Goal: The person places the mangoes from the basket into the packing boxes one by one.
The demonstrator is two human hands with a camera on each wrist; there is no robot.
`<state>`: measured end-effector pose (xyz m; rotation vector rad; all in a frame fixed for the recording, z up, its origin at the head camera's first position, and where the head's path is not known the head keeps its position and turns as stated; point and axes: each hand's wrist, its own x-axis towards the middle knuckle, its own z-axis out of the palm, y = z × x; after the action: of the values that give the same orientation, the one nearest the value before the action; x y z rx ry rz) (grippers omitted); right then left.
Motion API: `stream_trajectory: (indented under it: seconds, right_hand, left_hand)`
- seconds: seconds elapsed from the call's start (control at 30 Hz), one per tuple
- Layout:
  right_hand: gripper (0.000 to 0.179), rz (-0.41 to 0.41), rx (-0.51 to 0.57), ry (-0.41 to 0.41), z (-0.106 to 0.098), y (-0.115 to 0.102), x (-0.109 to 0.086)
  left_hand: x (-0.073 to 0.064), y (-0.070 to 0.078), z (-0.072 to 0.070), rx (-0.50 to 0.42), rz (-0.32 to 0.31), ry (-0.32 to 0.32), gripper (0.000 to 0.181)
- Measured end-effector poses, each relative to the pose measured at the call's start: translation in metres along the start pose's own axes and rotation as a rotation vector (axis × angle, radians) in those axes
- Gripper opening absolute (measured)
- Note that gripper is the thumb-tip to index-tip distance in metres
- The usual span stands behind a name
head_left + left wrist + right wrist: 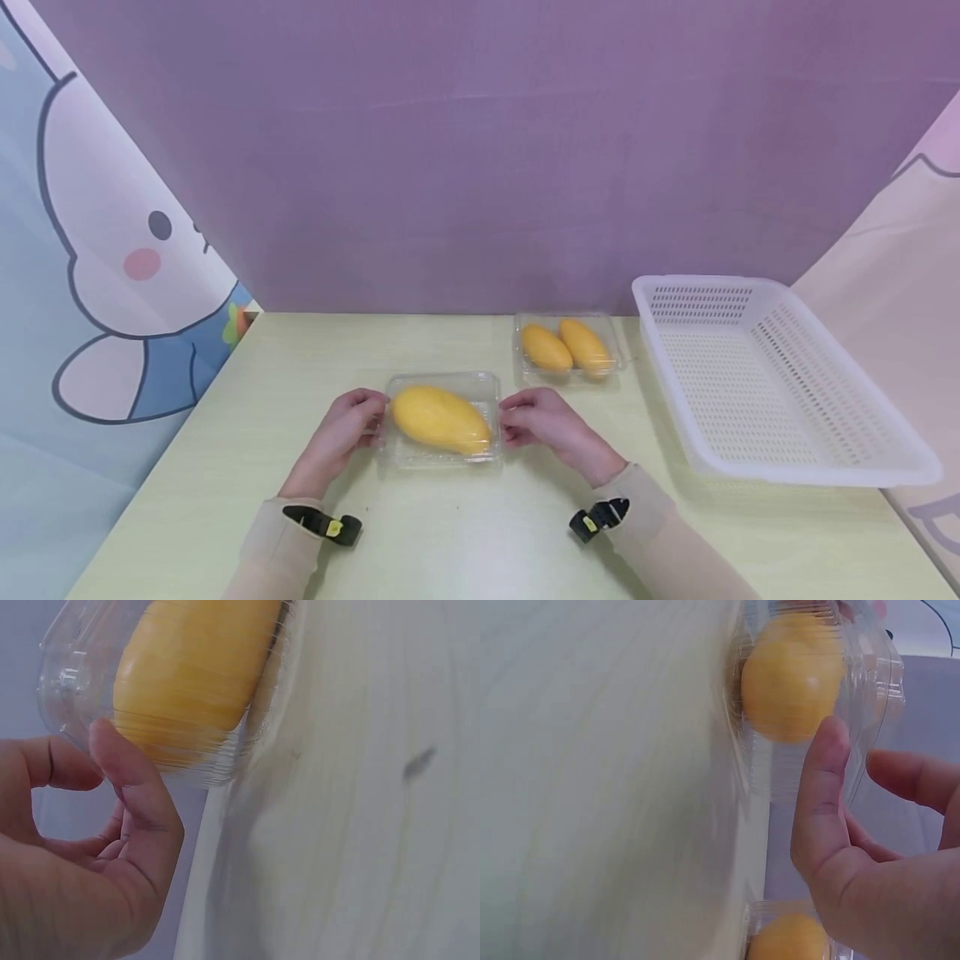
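A clear plastic clamshell box (442,461) with one yellow mango (438,419) inside lies on the table in front of the person. At its left side, the left hand (351,429) pinches the edge between thumb and index finger. The right hand (546,429) does likewise at the opposite side, fingertips right at the rim. Close up in the left wrist view, the left thumb (124,754) presses against the ribbed plastic wall. The right wrist view has the right thumb (826,761) against the box wall, with the index fingertip by the rim.
Behind and to the right, a second clear box (567,379) holds two mangoes (585,346). A white perforated basket (825,475) stands at the table's right side. A purple cloth panel (450,167) rises at the table's back edge.
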<state>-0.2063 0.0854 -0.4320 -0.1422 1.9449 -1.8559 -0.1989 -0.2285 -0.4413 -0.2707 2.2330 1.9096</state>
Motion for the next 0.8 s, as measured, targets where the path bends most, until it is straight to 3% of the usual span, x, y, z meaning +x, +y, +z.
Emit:
stream_trajectory:
  seconds: [0.37,0.8]
  right_hand:
    - [0.033,0.027,-0.04,-0.089,0.0,-0.003,-0.022]
    - [0.022,0.083,-0.08,-0.094,0.009,0.004,-0.028]
  left_hand:
    - [0.001,-0.002,0.0,0.002,-0.002,-0.005,0.032]
    - [-0.001,0.0,0.0,-0.003,-0.003,-0.005,0.032]
